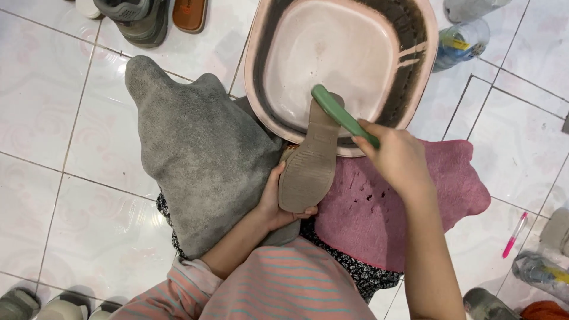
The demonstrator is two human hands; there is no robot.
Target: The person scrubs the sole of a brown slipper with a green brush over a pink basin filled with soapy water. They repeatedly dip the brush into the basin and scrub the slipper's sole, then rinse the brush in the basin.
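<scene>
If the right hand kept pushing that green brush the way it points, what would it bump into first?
Probably the pink basin: the right hand aims the green brush up-left over the shoe sole, toward the basin's floor. Depth is unclear.

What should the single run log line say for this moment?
left hand: holds shoe sole up | right hand: grips green brush on heel | below: pink basin | near: grey cloth, pink towel

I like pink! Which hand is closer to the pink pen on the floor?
The right hand. It holds the green brush handle over the pink cloth, with the pink pen off to its right. The left hand grips the tan shoe sole, farther away.
</scene>
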